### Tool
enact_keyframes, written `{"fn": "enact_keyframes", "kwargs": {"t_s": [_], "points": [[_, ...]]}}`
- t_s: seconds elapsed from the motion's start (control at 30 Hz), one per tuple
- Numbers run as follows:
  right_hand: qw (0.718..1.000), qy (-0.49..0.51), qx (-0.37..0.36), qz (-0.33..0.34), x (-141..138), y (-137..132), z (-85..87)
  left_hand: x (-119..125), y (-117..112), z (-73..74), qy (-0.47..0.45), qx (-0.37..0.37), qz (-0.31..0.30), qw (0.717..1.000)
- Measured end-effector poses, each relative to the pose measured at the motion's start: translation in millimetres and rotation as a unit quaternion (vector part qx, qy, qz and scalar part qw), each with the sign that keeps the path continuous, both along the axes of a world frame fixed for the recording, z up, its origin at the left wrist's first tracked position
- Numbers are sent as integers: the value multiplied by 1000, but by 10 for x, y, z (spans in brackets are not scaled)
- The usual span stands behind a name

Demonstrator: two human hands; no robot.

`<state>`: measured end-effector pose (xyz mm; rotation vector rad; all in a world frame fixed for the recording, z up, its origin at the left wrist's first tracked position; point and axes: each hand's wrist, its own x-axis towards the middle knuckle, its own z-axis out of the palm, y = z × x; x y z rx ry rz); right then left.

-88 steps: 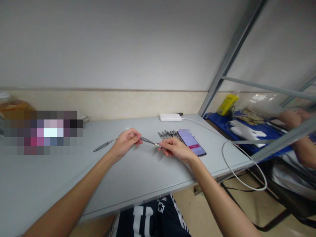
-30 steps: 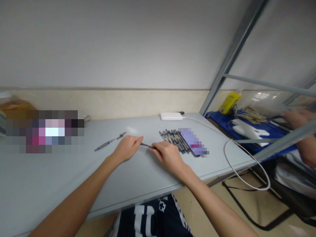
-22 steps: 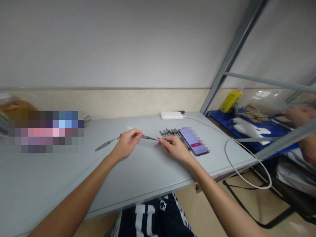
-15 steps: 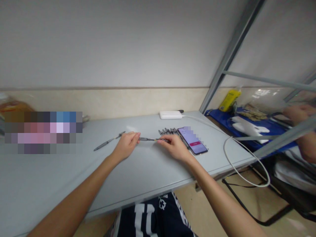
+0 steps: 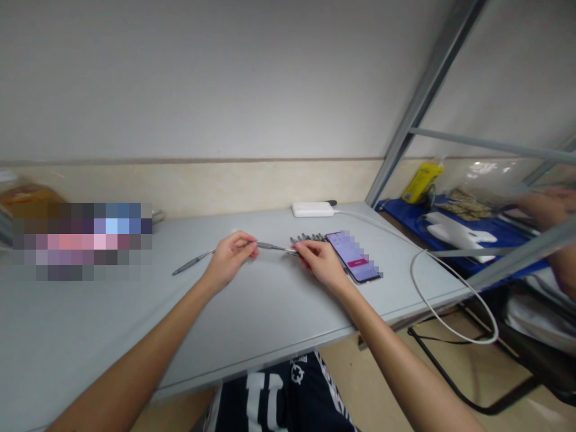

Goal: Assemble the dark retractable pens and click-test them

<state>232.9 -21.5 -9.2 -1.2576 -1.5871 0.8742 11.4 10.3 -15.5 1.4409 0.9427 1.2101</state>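
Observation:
A slim pen with a grey grip (image 5: 270, 246) stretches between my two hands just above the table. My left hand (image 5: 233, 257) pinches it near one end, thumb against fingers. At its thin, light end, my right hand (image 5: 318, 259) closes thumb and fingertips; whether it grips the pen itself or a small part joined to it, I cannot tell. Another grey pen (image 5: 185, 266) lies on the table, partly behind my left hand. Several pens (image 5: 308, 237) lie side by side just beyond my right hand, which covers part of them, with a phone (image 5: 354, 259) beside them.
The grey table (image 5: 252, 324) meets the wall. A white power bank (image 5: 312, 209) stands at the back, its white cable (image 5: 416, 288) looping over the right edge. Right of a metal frame post (image 5: 407, 120) are a blue table surface (image 5: 396, 210), a yellow packet (image 5: 422, 182) and another person's arm (image 5: 558, 240).
Both hands have risen slightly with the pen, and it now tilts down toward my right hand. My left fingers have shifted along it, with the knuckles more raised.

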Motion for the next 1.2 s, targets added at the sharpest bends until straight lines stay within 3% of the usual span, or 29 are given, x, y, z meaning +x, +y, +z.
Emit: {"fn": "enact_keyframes", "kwargs": {"t_s": [0.2, 0.3, 0.43, 0.63, 0.8, 0.97, 1.13, 1.2], "points": [[998, 11, 55, -33, -16, 25, -6, 7, 30, -22, -99, -69, 9, 993], [997, 38, 43, -51, -41, 23, -11, 17, 25, -14, -125, -92, 1, 988], [998, 51, -7, -38, -39, 26, -12, 21, 16, -11, -127, -97, -1, 987], [996, 68, 46, -47, -36, 20, -4, 25, 6, -7, -134, -111, -2, 985], [997, 63, -18, -37, -70, 15, 20, 16, 1, 5, -139, -103, -2, 985], [994, 91, 35, -46, -76, 21, 6, 17, -4, 21, -135, -97, -3, 986], [991, 126, -32, -35, -78, 32, 8, 22, -7, 26, -137, -103, -2, 985], [989, 144, -23, -32, -72, 32, 12, 24, -8, 20, -136, -104, -8, 985]]}}
